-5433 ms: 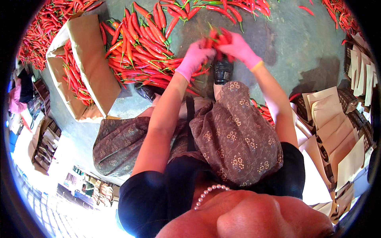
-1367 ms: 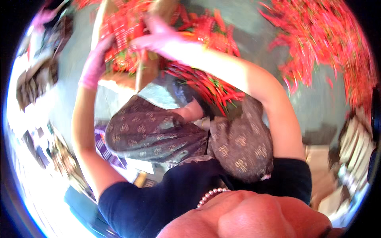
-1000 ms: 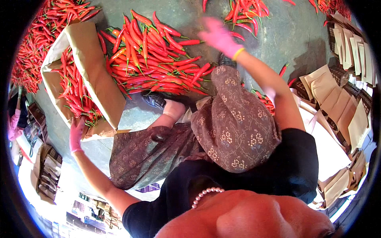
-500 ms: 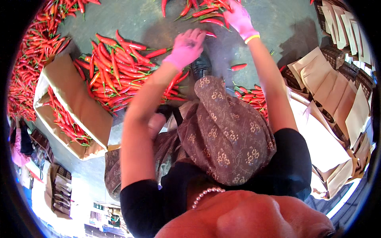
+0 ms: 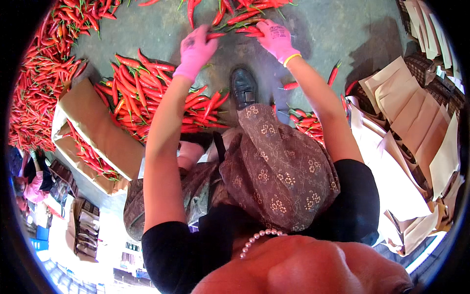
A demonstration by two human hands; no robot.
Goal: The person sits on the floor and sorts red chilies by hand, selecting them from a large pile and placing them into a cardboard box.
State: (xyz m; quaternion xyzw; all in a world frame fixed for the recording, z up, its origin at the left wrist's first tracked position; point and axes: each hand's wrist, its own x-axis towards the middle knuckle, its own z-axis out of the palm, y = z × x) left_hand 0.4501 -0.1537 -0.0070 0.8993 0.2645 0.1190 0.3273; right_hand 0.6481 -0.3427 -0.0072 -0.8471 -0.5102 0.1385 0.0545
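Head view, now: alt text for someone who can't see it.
The pink-gloved left hand and right hand are at loose red chilies on a grey floor; at left, an open brown paper bag holds more chilies.

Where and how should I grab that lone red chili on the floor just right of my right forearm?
Probably mid-body, coming from above and pinching across its width: the red chili lies on the floor, slender and pointing lengthwise away from you, with its green stem at the far end.
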